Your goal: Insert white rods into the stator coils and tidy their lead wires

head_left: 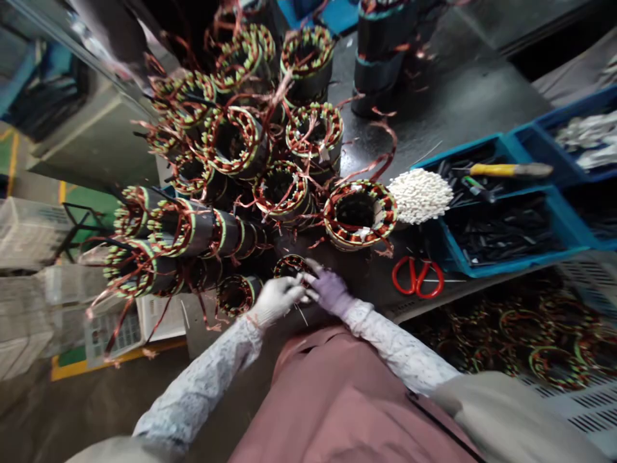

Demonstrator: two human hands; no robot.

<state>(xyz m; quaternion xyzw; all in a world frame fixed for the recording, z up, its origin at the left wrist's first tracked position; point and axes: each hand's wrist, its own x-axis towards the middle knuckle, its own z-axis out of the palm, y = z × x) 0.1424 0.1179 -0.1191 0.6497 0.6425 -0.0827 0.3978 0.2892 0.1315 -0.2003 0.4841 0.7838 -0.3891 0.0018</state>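
Observation:
My left hand (277,299), in a white glove, and my right hand (331,290), in a purple glove, meet at the table's front edge. The fingers of both are pinched together, and something small and pale between them is too blurred to make out. A thin pale strand (301,315) hangs below the fingertips. Right behind them is a wound motor stator (290,263), partly hidden by my hands. Beside my left hand another stator (236,296) lies on its side. A larger upright stator (360,215) with copper windings stands beyond my right hand.
Many stators (236,141) with loose copper leads crowd the table's left and back. On the right are red-handled scissors (417,278), a pile of white pieces (420,196), and blue bins (511,225) with black sleeves and a yellow-handled tool (506,170). A crate of stators (525,328) stands below.

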